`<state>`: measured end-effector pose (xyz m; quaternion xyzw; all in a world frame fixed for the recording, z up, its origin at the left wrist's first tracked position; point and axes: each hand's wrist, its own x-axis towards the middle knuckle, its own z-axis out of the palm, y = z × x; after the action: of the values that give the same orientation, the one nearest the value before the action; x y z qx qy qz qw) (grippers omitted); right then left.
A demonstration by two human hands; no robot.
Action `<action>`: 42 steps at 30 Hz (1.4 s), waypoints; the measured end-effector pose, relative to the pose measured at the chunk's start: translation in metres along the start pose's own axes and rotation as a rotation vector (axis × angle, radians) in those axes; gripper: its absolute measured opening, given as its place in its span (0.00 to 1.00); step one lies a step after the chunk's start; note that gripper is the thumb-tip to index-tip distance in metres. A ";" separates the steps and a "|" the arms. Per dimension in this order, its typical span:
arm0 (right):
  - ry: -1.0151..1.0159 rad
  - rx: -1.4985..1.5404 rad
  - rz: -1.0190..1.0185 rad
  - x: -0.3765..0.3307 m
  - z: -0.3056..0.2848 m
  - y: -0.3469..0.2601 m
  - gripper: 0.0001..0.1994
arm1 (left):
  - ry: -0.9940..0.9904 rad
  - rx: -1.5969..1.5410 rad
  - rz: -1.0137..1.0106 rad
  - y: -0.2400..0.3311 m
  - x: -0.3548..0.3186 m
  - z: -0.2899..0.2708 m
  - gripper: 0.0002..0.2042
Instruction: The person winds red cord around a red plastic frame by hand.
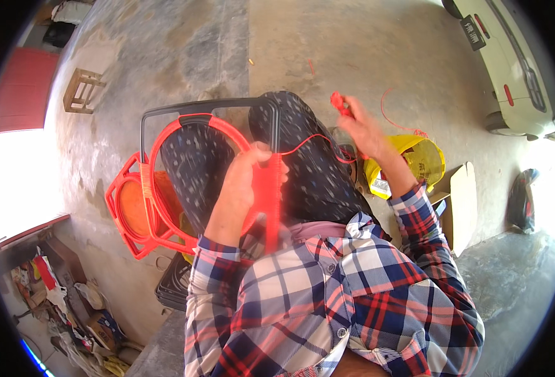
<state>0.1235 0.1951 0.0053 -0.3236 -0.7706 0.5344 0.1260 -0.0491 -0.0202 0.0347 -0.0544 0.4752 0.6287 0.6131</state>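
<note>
A black frame (209, 105) lies across my lap, with a ring (164, 139) in it that is wound mostly in red; a short dark stretch shows at the ring's top. My left hand (243, 179) is closed round the ring's right side, where the red winding (266, 191) widens into a band. From there a thin red cord (309, 139) runs, curving, toward the right. Raised at the right, my right hand (360, 129) grips a small red bundle (340, 103), slightly blurred. Whether the cord leads straight into that bundle I cannot tell.
Left of my legs stand red-wound frames (140, 207) around an orange disc. A yellow bucket (436, 160) lies right of my knee, beside an opened cardboard box (462, 201). Farther off are a wooden stool (81, 91) and a pale car (516, 69).
</note>
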 end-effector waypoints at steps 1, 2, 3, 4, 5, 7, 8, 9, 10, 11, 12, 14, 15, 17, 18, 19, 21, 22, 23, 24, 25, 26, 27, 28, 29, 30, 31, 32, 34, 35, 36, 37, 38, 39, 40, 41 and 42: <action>0.104 -0.007 -0.096 0.005 -0.007 -0.008 0.13 | -0.001 0.002 0.062 -0.002 -0.001 0.004 0.11; 0.107 -0.001 -0.098 0.010 -0.007 -0.021 0.13 | 0.000 0.005 0.125 -0.004 -0.003 0.005 0.14; 0.060 -0.166 -0.259 0.016 0.001 -0.041 0.14 | 0.008 0.013 0.128 -0.007 -0.004 0.000 0.14; 0.022 -0.340 -0.415 0.020 0.008 -0.059 0.15 | 0.054 0.021 0.333 -0.012 0.000 -0.006 0.18; -0.029 -0.409 -0.475 0.020 0.016 -0.073 0.15 | 0.092 0.031 0.535 -0.014 0.003 -0.007 0.22; -0.066 -0.475 -0.531 0.023 0.037 -0.090 0.15 | 0.162 0.115 0.667 -0.013 -0.001 0.012 0.27; -0.134 -0.547 -0.599 0.027 0.053 -0.090 0.14 | 0.114 0.064 0.712 -0.013 -0.003 0.017 0.28; -0.202 -0.624 -0.664 0.029 0.062 -0.087 0.13 | 0.059 0.009 0.753 -0.012 -0.004 0.021 0.30; -0.192 -0.626 -0.659 0.033 0.065 -0.077 0.13 | -0.004 -0.009 0.707 -0.013 0.001 0.017 0.31; -0.145 -0.559 -0.765 0.038 0.067 -0.074 0.14 | -0.006 -0.008 0.710 -0.013 0.003 0.013 0.31; -0.098 -0.491 -0.869 0.041 0.068 -0.070 0.16 | -0.059 -0.039 0.578 -0.012 0.003 0.010 0.31; 0.159 -0.404 -0.827 0.033 0.061 -0.067 0.16 | -0.026 -0.091 0.410 -0.011 0.000 0.009 0.29; 0.417 -0.315 -0.770 0.026 0.054 -0.068 0.16 | -0.025 -0.099 0.411 -0.009 -0.001 0.009 0.29; 0.455 -0.172 -0.711 0.013 0.042 -0.060 0.15 | -0.122 -0.206 0.183 -0.003 0.000 0.006 0.27; 0.319 -0.261 -0.640 0.005 0.039 -0.056 0.15 | -0.145 -0.171 0.185 -0.003 0.003 0.004 0.26; 0.183 -0.347 -0.567 0.000 0.038 -0.053 0.15 | -0.141 -0.178 0.188 -0.003 0.004 0.005 0.26; 0.053 -0.386 -0.558 0.000 0.050 -0.038 0.14 | -0.158 -0.186 0.086 0.002 0.003 0.012 0.27; 0.006 -0.217 -0.536 0.001 0.056 -0.026 0.14 | -0.120 -0.158 0.077 0.004 0.002 0.016 0.25; -0.048 -0.043 -0.518 0.005 0.060 -0.024 0.13 | -0.115 -0.162 0.083 0.002 0.003 0.011 0.25; -0.133 -0.007 -0.484 0.008 0.057 -0.021 0.12 | -0.131 -0.170 0.058 -0.001 0.005 0.003 0.22; -0.138 -0.006 -0.489 0.005 0.054 -0.018 0.12 | -0.148 -0.177 0.033 -0.004 0.006 -0.001 0.19; -0.149 0.178 -0.291 0.000 0.048 -0.020 0.11 | -0.151 -0.179 0.036 -0.003 0.007 0.001 0.19; -0.156 0.358 -0.091 -0.003 0.041 -0.019 0.10 | -0.146 -0.094 0.024 -0.002 0.007 0.004 0.17; -0.123 0.513 -0.217 -0.001 0.035 -0.009 0.08 | -0.143 -0.008 0.012 -0.001 0.007 0.007 0.16; -0.130 0.507 -0.218 -0.005 0.024 -0.019 0.08 | -0.133 0.072 0.002 -0.002 0.007 0.009 0.14; -0.167 0.745 -0.274 -0.011 0.014 -0.040 0.08 | -0.106 0.113 -0.041 -0.001 0.004 0.005 0.12; -0.190 0.978 -0.324 -0.019 0.004 -0.050 0.08 | -0.108 0.106 -0.036 -0.001 0.005 0.004 0.12; -0.210 1.037 -0.289 -0.027 -0.010 -0.041 0.08 | -0.081 0.122 -0.033 -0.002 0.006 0.003 0.11; -0.240 1.104 -0.302 -0.047 -0.038 -0.043 0.09 | -0.049 0.135 -0.023 -0.001 0.008 0.001 0.11; -0.244 1.108 -0.349 -0.062 -0.055 -0.062 0.10 | -0.031 0.131 -0.023 0.000 0.009 0.001 0.10; -0.200 1.164 -0.444 -0.075 -0.072 -0.071 0.10 | -0.015 0.126 -0.023 0.001 0.008 0.002 0.10; -0.154 1.221 -0.540 -0.089 -0.091 -0.071 0.10 | -0.018 0.121 -0.020 0.001 0.010 0.001 0.10; -0.132 1.332 -0.574 -0.108 -0.123 -0.057 0.09 | -0.012 0.105 0.000 0.001 0.008 -0.005 0.10; -0.099 1.443 -0.606 -0.126 -0.153 -0.044 0.08 | -0.011 0.093 0.015 0.000 0.008 -0.007 0.10; 0.123 1.338 -0.664 -0.142 -0.169 -0.060 0.06 | 0.011 0.087 0.008 0.003 0.007 0.001 0.09; 0.326 1.237 -0.718 -0.149 -0.181 -0.074 0.05 | 0.013 0.083 0.010 0.003 0.006 0.002 0.09; 0.322 1.237 -0.717 -0.148 -0.185 -0.074 0.05 | -0.014 0.104 0.013 0.002 0.005 0.003 0.10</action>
<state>0.3086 0.2223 0.1678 0.0043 -0.3587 0.7435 0.5644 -0.0510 -0.0140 0.0338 -0.0151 0.5032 0.6075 0.6145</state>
